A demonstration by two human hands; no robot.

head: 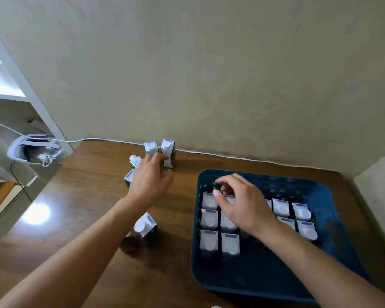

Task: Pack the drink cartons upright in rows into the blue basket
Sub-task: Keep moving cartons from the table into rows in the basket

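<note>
The blue basket (265, 283) lies on the right of the wooden table and holds several upright white-capped drink cartons (209, 218) in rows. My right hand (242, 203) hovers over the basket's far-left cartons with loosely curled fingers; whether it touches one is unclear. My left hand (149, 181) reaches into a group of loose cartons near the wall, its fingers at the two upright cartons (168, 152). Two more cartons (135, 161) stand just left of that hand. Another loose carton (145, 227) stands beside my left forearm.
A white cable (220, 154) runs along the wall at the table's back edge. A white headset (35, 151) rests past the table's left corner. The wall stands close behind the table, and a beige surface (378, 185) rises at the right.
</note>
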